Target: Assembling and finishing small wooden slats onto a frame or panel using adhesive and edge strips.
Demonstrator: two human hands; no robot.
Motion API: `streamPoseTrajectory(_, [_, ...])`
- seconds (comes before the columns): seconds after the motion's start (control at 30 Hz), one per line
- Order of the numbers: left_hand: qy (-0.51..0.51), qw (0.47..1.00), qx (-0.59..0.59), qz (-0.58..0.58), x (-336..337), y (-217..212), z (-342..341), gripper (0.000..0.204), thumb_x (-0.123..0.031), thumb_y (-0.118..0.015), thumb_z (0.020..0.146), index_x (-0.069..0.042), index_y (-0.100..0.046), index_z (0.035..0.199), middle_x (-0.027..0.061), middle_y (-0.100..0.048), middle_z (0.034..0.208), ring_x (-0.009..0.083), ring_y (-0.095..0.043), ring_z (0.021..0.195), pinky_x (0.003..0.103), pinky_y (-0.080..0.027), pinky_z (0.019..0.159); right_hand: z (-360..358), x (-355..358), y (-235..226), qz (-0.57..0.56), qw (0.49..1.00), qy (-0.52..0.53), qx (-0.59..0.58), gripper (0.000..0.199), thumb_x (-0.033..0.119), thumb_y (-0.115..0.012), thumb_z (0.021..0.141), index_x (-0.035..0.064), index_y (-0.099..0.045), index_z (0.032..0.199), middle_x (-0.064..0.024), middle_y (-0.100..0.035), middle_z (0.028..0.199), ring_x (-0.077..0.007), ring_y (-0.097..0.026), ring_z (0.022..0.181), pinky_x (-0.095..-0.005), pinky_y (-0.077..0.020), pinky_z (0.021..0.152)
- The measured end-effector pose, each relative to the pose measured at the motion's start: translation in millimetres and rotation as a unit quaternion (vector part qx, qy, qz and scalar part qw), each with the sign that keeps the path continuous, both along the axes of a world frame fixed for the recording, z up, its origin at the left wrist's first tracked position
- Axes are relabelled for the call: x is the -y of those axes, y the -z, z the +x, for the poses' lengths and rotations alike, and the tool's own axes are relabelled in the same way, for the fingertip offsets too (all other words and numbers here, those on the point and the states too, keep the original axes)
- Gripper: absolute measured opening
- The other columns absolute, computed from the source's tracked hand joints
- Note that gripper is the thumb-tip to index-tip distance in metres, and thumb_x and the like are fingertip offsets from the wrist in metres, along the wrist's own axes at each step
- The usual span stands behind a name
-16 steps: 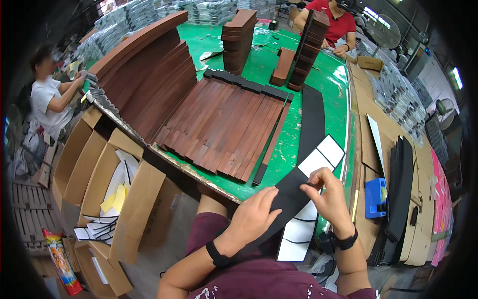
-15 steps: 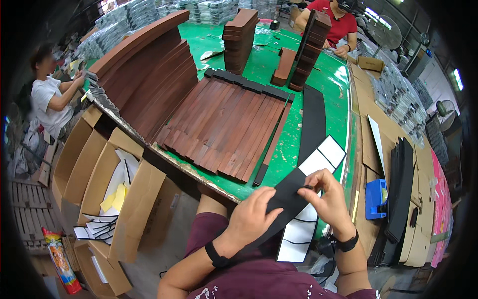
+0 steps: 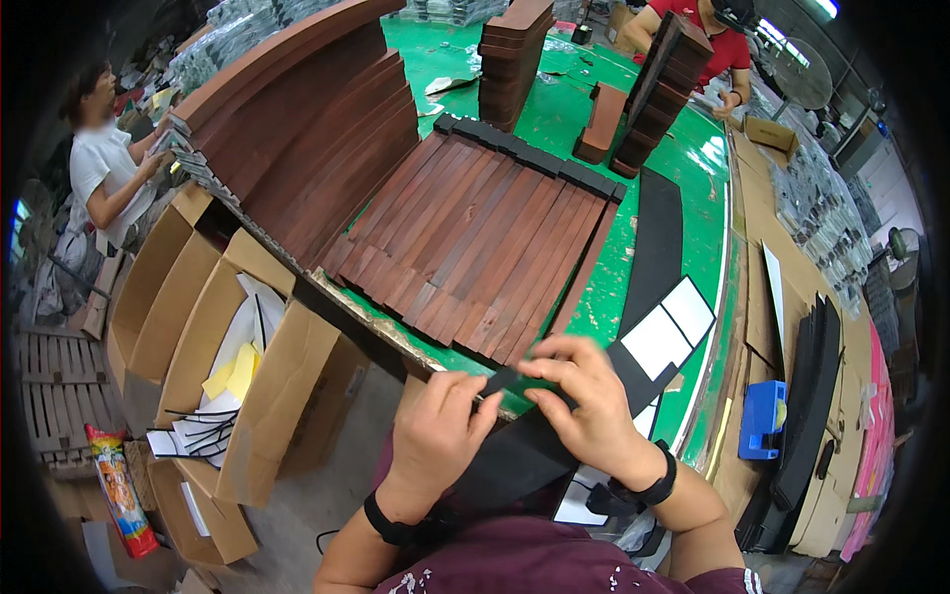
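My left hand (image 3: 440, 426) is closed in a pinch on a small black piece (image 3: 503, 379), just above the near edge of the table. Beside the piece's other end is my right hand (image 3: 584, 401), its fingers curled and smeared by motion, so its grip is unclear. Below both hands a long black strip (image 3: 524, 450) slants from my lap onto the table, with white rectangles (image 3: 655, 342) on its far part. Just beyond the hands lies a row of reddish-brown wooden slats (image 3: 465, 252), their far ends capped in black.
Curved brown boards (image 3: 297, 129) stand stacked at the left of the green table (image 3: 604, 282). A blue tape dispenser (image 3: 762, 421) and black strips (image 3: 807, 406) lie on cardboard at right. Open cartons (image 3: 272, 406) holding scraps stand at lower left. Two other people work farther off.
Both hands have moved left, off the black strip, to the table's near edge. The small black piece now shows between them. The view has shifted slightly.
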State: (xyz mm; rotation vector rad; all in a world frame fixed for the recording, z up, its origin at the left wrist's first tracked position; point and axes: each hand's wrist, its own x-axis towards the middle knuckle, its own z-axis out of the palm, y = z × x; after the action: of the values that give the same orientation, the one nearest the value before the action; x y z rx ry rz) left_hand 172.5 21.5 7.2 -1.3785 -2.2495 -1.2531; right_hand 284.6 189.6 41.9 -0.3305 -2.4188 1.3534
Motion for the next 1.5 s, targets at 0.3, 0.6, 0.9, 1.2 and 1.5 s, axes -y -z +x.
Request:
streamPoseTrajectory(0.3, [-0.024,0.995,0.085,-0.048,-8.3,-7.5,5.8,0.020,-0.010,-0.081,0.082,-0.002,-0.069,0.095,0.0083,-0.065,0.087,0.0168,-0.065,0.058,0.029,-0.051,0.050,-20.9,-20.6,36.6,0.324,0.946,0.027,0.014,0.078,0.027,-0.090,0.066,-0.0008,-0.053,0.129,-0.0233,-0.044,0.144,-0.0451,-0.036,0.140,-0.0556,-0.0307,0.112])
streamPoseTrajectory(0.6, [-0.034,0.990,0.035,-0.134,-40.1,-18.9,11.4,0.021,-0.018,-0.080,0.084,-0.003,-0.068,0.092,0.0091,-0.063,0.083,0.0272,-0.066,0.065,0.037,-0.052,0.056,-12.4,-34.6,38.8,0.225,0.974,-0.018,-0.002,0.071,0.015,-0.087,0.070,0.0020,-0.052,0.130,-0.0179,-0.048,0.145,-0.0382,-0.038,0.144,-0.0571,-0.0285,0.116])
streamPoseTrajectory(0.9, [-0.050,0.973,0.019,-0.223,-55.0,-23.2,12.7,0.023,-0.022,-0.077,0.086,-0.003,-0.067,0.092,0.0103,-0.061,0.085,0.0289,-0.066,0.069,0.039,-0.052,0.060,-13.8,-34.7,44.7,0.174,0.984,0.004,-0.033,0.089,0.011,-0.085,0.070,0.0015,-0.041,0.146,-0.0186,-0.044,0.150,-0.0377,-0.037,0.144,-0.0550,-0.0288,0.118])
streamPoseTrajectory(1.2, [-0.058,0.976,0.016,-0.209,-58.5,-19.0,13.0,0.020,-0.017,-0.078,0.084,-0.002,-0.064,0.089,0.0102,-0.059,0.079,0.0276,-0.064,0.066,0.040,-0.050,0.058,-14.3,-34.0,51.0,0.195,0.980,0.006,-0.037,0.089,0.014,-0.085,0.071,-0.0001,-0.040,0.147,-0.0177,-0.042,0.151,-0.0358,-0.038,0.145,-0.0535,-0.0293,0.119])
streamPoseTrajectory(1.5, [-0.038,0.986,0.046,-0.157,-57.2,-13.6,9.5,0.020,-0.012,-0.078,0.084,0.001,-0.063,0.089,0.0119,-0.060,0.079,0.0249,-0.063,0.059,0.037,-0.051,0.053,-14.7,-33.9,51.2,0.202,0.979,0.005,-0.037,0.089,0.015,-0.085,0.071,0.0002,-0.040,0.147,-0.0171,-0.043,0.151,-0.0356,-0.038,0.145,-0.0533,-0.0296,0.120])
